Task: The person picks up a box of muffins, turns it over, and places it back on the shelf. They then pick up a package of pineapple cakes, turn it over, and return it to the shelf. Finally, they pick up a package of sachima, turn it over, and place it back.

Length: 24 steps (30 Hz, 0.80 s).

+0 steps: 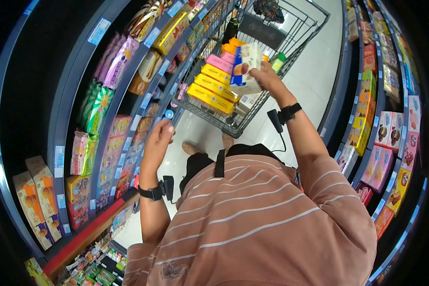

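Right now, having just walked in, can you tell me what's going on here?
Someone in a store aisle has a white-and-blue box in their right hand, held over a shopping cart. Yellow packs and pink packs are already in the cart; whether the box touches them is unclear. The left hand is out beside the stocked shelves, with no item visible in it.

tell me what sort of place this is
Most likely a supermarket aisle: shelves of packaged goods on both sides, price labels along the shelf edges, and a shopping cart with yellow boxes in it.
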Tool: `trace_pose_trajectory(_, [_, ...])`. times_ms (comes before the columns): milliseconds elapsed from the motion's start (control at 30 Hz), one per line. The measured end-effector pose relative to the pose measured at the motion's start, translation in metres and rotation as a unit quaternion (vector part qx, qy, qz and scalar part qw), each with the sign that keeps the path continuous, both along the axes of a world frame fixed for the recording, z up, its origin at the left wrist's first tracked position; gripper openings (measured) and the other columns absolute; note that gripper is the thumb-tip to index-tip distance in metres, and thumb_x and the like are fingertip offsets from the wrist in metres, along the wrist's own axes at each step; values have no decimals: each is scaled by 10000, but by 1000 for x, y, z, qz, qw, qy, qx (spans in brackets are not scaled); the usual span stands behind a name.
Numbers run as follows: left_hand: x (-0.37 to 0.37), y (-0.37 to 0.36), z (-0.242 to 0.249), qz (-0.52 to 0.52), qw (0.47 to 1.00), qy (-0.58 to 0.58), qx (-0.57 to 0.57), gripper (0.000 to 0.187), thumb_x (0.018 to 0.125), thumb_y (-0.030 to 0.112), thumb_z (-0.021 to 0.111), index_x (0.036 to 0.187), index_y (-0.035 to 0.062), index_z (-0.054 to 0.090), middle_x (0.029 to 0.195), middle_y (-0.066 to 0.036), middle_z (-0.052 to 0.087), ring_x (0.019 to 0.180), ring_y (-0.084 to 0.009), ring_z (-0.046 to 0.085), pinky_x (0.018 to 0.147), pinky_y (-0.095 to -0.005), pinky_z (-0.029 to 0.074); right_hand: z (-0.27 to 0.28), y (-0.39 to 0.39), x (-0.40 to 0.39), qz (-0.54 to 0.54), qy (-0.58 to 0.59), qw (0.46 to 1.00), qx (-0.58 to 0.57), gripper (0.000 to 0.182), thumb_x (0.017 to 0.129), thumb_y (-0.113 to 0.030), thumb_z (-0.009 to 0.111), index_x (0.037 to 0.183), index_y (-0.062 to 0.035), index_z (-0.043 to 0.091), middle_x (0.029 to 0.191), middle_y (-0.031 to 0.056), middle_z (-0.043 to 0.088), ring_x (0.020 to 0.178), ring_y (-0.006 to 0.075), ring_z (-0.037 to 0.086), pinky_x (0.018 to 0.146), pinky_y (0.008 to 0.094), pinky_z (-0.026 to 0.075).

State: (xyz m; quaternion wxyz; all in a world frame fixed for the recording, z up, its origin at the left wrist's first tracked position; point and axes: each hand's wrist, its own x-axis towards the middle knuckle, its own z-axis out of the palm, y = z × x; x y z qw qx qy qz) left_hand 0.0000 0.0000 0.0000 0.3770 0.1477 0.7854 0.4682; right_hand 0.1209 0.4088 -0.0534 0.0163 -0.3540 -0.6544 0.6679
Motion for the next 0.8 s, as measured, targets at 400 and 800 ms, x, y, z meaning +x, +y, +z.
trace_pose_trajectory(400, [-14, 97, 53, 41, 981, -45, 185, 795, 1003, 582, 517, 1537, 23, 331, 1430, -149, 501, 1281, -255, 521, 968, -354, 496, 113, -141, -34, 120, 157, 887, 418, 885, 762, -406, 766, 1425, 72, 426, 1113, 282, 567, 978, 448, 638, 818, 470, 538])
trace_pose_trajectory(800, [-12, 57, 52, 193, 870, -225, 394, 487, 1005, 311, 584, 1370, -8, 536, 1295, -141, 653, 1191, -244, 630, 1053, -395, 479, 140, -183, -43, 186, 331, 815, 437, 798, 766, -341, 803, 1406, -6, 462, 1218, 217, 582, 1041, 387, 605, 852, 448, 527])
